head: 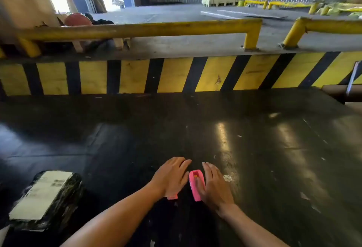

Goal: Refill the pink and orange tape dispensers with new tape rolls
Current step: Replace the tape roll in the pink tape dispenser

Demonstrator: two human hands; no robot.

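We have both hands low on the dark table [254, 149], close in front of us. Our right hand [216, 187] lies alongside the pink dispenser [195, 185], fingers extended and close together, touching its right flank rather than wrapped around it; whether the thumb pinches underneath we cannot tell. The dispenser rests on its side with its open cavity facing up, a small orange part showing inside. Our left hand [171, 176] lies flat, fingers together and palm down, over the orange dispenser [172, 196], of which only a salmon-coloured edge peeks out near the wrist — so we cannot say whether the hand grips it or merely covers it. No fresh tape rolls are visible; a wrapped black parcel [47, 197] with a white label sits well apart to the left. We judge the step to be steadying the pink shell for loading. To do it well, we should brace the shell against the table with the right hand, keep the cavity upward, and avoid covering the opening — the roll needs a clear path in.
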